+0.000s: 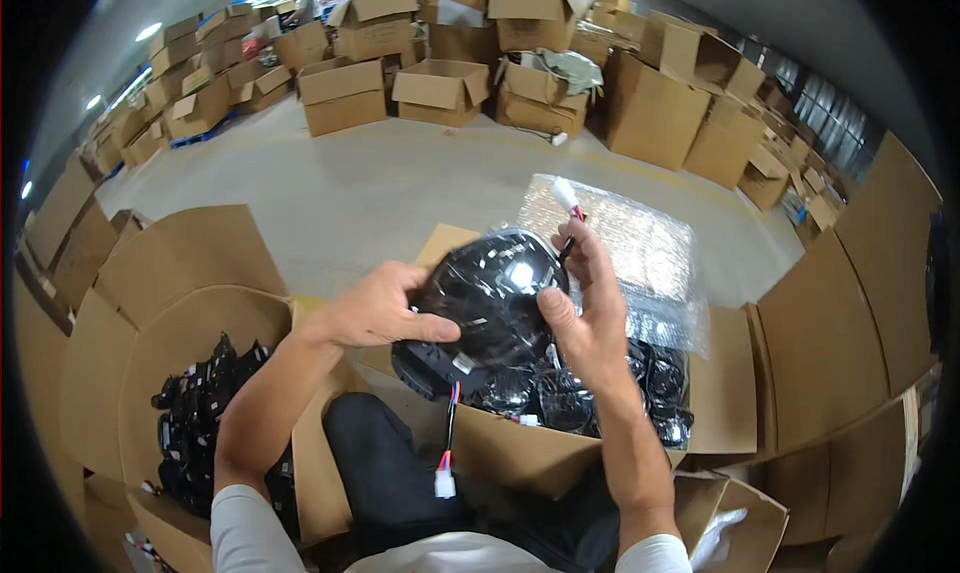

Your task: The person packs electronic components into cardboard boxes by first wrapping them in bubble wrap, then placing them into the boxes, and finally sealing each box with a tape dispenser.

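My left hand [385, 308] and my right hand [588, 318] hold a glossy black rounded unit [490, 293] between them, above an open carton. The left thumb presses on its near-left face, while the right thumb lies against its right side. From its underside hangs a short cable with a white connector plug [445, 483]. A second white plug [565, 195] sticks up on coloured wires beside my right fingers. Below the hands, the carton [530, 453] holds several black units [565, 398] in clear plastic wrap. The exact kind of unit cannot be told.
At left, an open carton [270, 233] contains a pile of black parts [205, 403]. Bubble wrap [620, 243] drapes over the far side of the middle carton. Tall cardboard flaps [820, 323] stand at right. Many cartons [345, 93] line the far floor, with a person [300, 10] beyond.
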`<state>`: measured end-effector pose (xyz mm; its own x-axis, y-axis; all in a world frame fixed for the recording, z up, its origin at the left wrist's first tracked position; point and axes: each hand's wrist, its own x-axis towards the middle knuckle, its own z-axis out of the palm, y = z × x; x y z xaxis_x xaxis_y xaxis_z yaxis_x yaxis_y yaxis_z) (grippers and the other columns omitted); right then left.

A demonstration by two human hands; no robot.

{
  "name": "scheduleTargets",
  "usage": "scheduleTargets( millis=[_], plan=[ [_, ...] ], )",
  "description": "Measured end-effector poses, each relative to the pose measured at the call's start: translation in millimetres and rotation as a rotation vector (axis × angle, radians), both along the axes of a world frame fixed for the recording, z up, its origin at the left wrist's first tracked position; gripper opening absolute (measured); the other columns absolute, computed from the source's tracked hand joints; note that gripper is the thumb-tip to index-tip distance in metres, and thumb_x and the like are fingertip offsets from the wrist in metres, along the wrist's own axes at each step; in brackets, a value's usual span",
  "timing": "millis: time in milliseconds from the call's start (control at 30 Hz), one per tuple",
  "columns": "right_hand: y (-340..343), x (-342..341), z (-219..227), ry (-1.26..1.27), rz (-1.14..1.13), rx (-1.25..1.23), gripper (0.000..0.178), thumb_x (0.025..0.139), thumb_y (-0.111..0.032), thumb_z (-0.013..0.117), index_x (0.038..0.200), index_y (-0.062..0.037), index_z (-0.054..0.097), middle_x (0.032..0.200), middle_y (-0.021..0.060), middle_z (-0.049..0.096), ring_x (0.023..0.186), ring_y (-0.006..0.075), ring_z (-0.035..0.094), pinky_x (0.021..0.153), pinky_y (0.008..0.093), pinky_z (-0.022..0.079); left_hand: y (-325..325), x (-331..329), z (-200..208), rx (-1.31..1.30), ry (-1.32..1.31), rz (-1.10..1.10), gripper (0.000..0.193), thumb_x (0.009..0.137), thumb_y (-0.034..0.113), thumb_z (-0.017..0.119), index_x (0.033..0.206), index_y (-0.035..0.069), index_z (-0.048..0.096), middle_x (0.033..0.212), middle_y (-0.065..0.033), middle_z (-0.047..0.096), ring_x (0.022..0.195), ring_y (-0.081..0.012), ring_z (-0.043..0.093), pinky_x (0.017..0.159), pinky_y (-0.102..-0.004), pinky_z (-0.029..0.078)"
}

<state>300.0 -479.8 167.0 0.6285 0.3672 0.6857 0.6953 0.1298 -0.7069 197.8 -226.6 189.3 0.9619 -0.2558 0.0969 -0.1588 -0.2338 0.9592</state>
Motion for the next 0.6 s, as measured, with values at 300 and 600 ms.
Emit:
scheduleTargets(
  millis=[300,600],
  plan=[
    [-120,-5,2,0.118,-0.1,-1.079,0.085,0.074,-0.054,0.082,0.134,0.0005,0.057,0.122,0.0206,0.06,0.115,0.038,0.059,0.097,0.0441,0.048,-72,59,-115,-0.112,0.566,-0.446,0.044,0.086,0.018,0.082,0.121,-0.002,0.066,0.111,-0.0035,0.071,0.098,-0.0099,0.063,0.09,-0.0284,0.052],
    [-133,48,-63,0.661,0.477,-0.742,0.072,0.067,-0.023,0.095,0.125,0.0028,0.06,0.114,0.0089,0.065,0.106,0.0161,0.06,0.095,0.0316,0.048,-80,93,-156,-0.167,0.459,-0.417,0.044,0.083,0.012,0.079,0.121,-0.007,0.068,0.123,-0.0102,0.068,0.113,-0.0161,0.06,0.098,-0.0292,0.047]
  ],
)
